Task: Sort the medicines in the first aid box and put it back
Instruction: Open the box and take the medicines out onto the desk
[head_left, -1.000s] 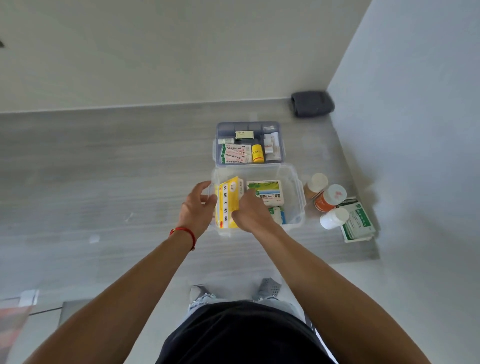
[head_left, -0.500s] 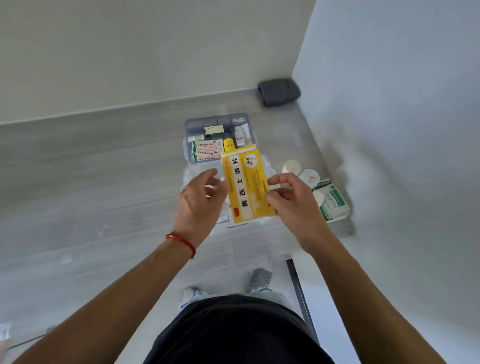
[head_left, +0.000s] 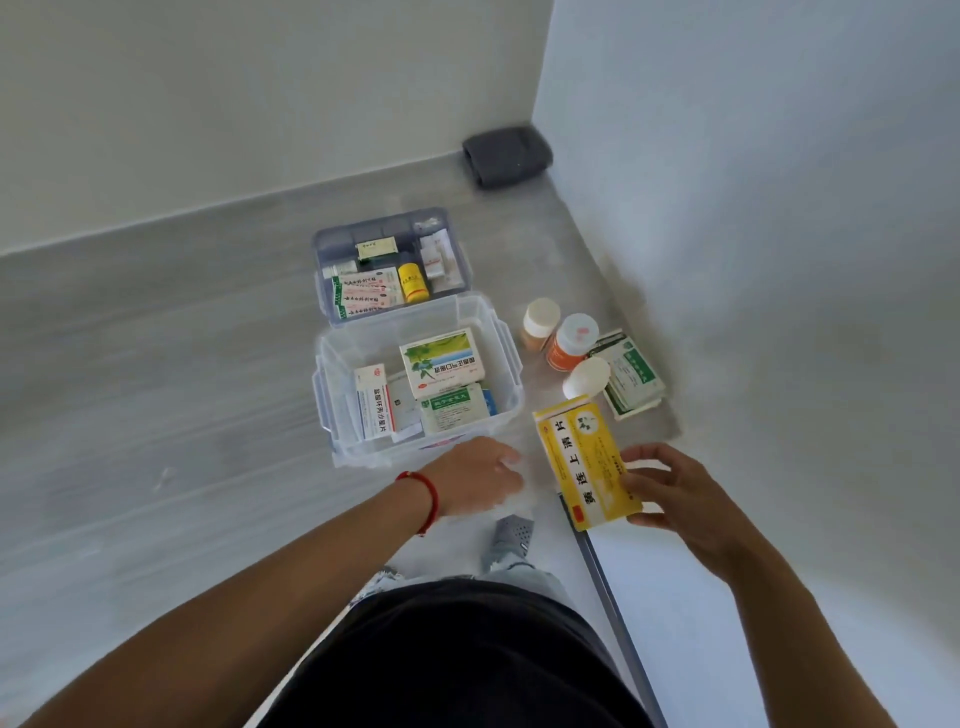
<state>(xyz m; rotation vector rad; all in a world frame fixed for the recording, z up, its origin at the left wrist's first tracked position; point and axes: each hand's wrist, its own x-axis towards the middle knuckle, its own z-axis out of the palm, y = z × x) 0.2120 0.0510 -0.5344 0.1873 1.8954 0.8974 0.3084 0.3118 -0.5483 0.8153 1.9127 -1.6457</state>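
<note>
A clear plastic first aid box sits open on the grey wood-grain counter at the centre of the frame. Inside it lie several flat medicine cartons: a white-and-green leaf-printed carton toward the upper right, a white carton with a red-and-blue stripe standing on edge at the left, and a pale green carton at the lower right. Just above the box, touching its far edge, rests a translucent blue-grey compartment tray holding a small yellow bottle, red-and-white sachets and small white packets.

In the lower right of the frame, the right hand grips a yellow rectangular medicine carton by its right edge, thumb over the front and fingers behind, holding it above the counter's near edge, well apart from the box. The left hand, with a red string bracelet at the wrist, hangs just below the box's front wall, fingers loosely curled, holding nothing.

Right of the box stand three white-capped pill bottles, close together, beside a stack of green-and-white sachets. A dark grey folded cloth lies in the upper corner where the two pale walls meet.
</note>
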